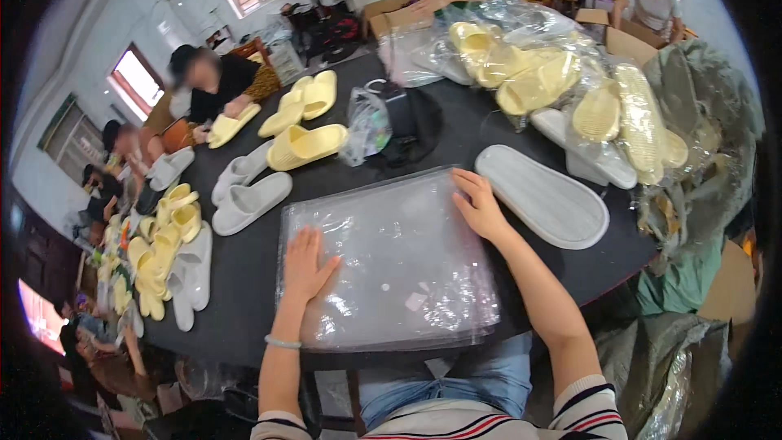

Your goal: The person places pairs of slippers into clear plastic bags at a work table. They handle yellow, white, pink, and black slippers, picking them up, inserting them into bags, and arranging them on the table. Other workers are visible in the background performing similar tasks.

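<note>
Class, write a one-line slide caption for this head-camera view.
Both hands, left hand and right hand, press flat on a stack of clear plastic bags beside a grey foam slipper on a black table.

A stack of clear plastic bags (391, 261) lies flat at the near edge of the black bench (244, 277), rectangular and glossy, with a small pale label patch near its lower right. At the far right, clear bags holding yellow slippers (529, 73) are heaped together, crinkled and shiny. A small knotted clear bag (366, 126) with faint coloured glints stands near the bench's middle. Brown cardboard boxes (391, 16) sit along the far edge, more of them at the upper right (627, 41)
</note>
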`<state>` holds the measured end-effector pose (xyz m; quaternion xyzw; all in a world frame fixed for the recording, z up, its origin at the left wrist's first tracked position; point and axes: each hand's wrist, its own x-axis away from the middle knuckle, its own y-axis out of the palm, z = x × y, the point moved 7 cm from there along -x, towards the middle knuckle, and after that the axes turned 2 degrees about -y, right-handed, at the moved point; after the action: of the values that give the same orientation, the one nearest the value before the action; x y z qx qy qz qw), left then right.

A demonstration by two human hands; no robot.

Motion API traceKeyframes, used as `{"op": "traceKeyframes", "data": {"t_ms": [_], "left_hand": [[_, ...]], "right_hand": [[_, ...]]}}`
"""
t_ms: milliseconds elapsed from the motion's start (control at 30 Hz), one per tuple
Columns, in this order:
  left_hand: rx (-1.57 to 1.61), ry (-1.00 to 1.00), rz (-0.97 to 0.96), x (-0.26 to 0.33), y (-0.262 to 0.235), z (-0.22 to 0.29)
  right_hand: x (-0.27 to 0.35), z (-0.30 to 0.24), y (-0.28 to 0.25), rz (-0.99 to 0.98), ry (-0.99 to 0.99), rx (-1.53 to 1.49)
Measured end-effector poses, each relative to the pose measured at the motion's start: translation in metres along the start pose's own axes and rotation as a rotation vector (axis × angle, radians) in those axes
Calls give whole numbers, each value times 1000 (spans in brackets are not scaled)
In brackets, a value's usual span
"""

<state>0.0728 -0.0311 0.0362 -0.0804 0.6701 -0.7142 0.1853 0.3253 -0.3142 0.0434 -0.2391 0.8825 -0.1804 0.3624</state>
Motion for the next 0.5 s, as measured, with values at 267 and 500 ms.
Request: {"op": "traceKeyframes", "data": {"t_ms": [267, 500], "left_hand": [[-15, 15, 10, 1, 4, 2], [-24, 19, 31, 5, 1, -4]], "right_hand": [[-1, -85, -39, -86, -340, -76], [9, -43, -2, -343, -66, -82]]}}
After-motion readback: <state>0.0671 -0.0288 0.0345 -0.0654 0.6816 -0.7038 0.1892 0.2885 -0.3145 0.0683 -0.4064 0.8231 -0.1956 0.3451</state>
